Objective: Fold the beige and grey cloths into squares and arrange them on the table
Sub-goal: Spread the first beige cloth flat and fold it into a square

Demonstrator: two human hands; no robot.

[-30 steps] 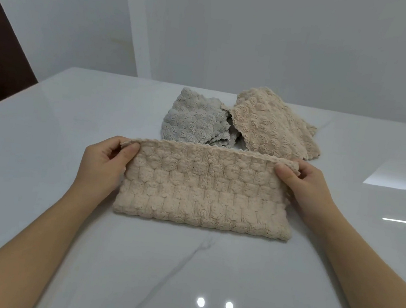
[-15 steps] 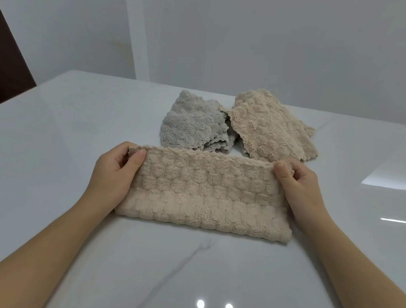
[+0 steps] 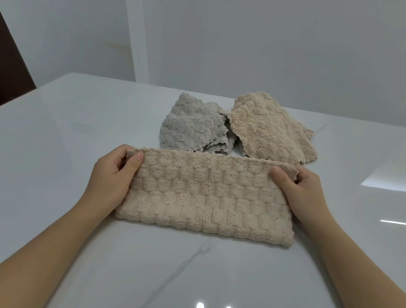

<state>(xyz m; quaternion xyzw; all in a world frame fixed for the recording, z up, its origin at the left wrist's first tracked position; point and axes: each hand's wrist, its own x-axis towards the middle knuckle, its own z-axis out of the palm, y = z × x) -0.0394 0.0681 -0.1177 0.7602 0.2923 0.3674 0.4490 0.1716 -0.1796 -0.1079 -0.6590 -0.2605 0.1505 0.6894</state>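
No readable text, labels, brands, numbers or signs anywhere: none on the cloths, the table or the wall.

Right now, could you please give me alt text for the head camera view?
Two bare hands, left hand and right hand, pinch the far corners of a half-folded beige cloth on a white marble table. Behind it lie a crumpled grey cloth and another beige cloth.
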